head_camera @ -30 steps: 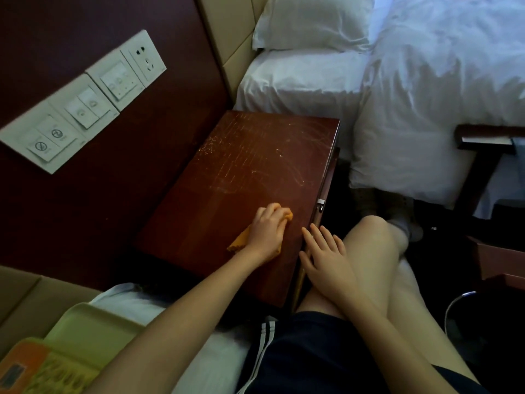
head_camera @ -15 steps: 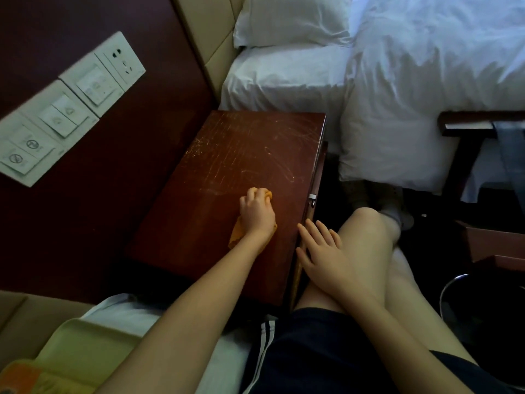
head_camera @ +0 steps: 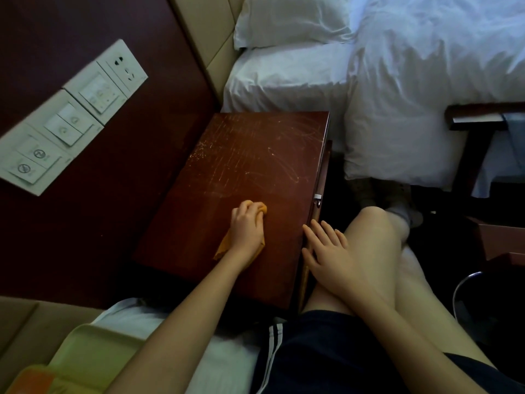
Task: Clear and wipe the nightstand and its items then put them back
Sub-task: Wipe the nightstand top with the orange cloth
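Both arms were bare to the elbow and beyond, no sleeves showing. The person wore dark navy shorts with two white stripes down the side seam at six o'clock; knees bare, hands unadorned.

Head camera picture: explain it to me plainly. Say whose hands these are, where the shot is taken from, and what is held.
No machine here: a person wears a camera on the head, looking down at their own two hands. The left hand presses an orange cloth onto the scratched top of the wooden nightstand, which carries nothing else. The right hand lies open and empty against the nightstand's front edge, beside the person's knee. A white bed stands beyond, wall switches to the left.
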